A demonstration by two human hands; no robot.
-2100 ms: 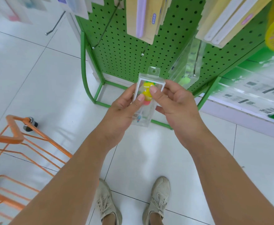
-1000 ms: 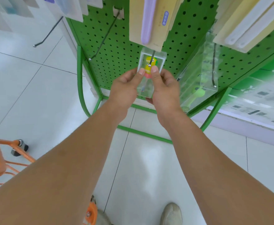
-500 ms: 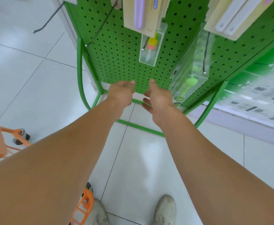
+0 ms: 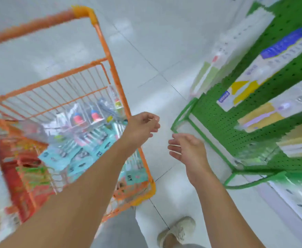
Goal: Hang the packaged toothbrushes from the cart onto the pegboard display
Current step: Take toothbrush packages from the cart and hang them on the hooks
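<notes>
Orange cart [image 4: 111,56] now in view, pegboard [image 4: 254,108] swung right | last pack hung; both hands came away, next pick due | left hand [image 4: 143,127] loosely curled, right hand [image 4: 187,149] relaxed, both holding nothing | packs [image 4: 86,119] piled in cart, blurred; long axes mixed, can't tell heading

Packaged toothbrushes [image 4: 86,135] lie heaped in the orange wire cart [image 4: 111,68] on the pale tiled floor [image 4: 146,42].
</notes>
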